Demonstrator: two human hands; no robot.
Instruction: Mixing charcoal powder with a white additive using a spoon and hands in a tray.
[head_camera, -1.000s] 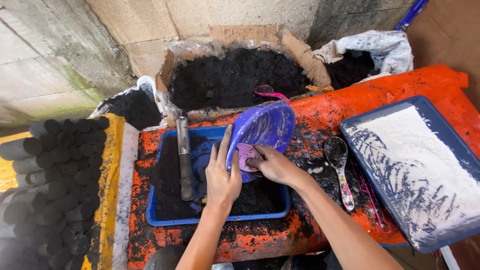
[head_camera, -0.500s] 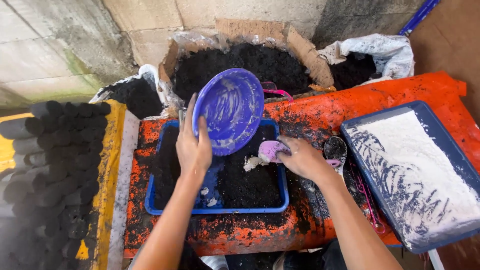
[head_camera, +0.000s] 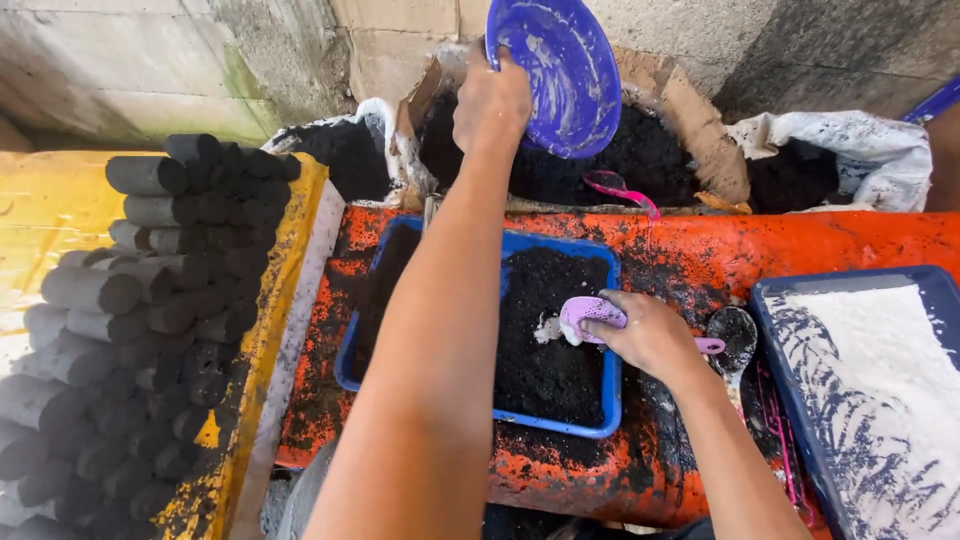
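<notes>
Head view: a blue bowl (head_camera: 556, 75) was gripped at its rim by the curled left hand (head_camera: 490, 105), raised over dark powder beyond. A pink scoop (head_camera: 592, 315) was pinched by the right hand (head_camera: 650, 335), black mix in the blue tray (head_camera: 480, 400) lying just below those fingers.

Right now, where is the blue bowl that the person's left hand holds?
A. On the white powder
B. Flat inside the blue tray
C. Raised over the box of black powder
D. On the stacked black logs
C: the left hand grips the blue bowl tilted above the box of black powder, away from the blue tray.
</notes>
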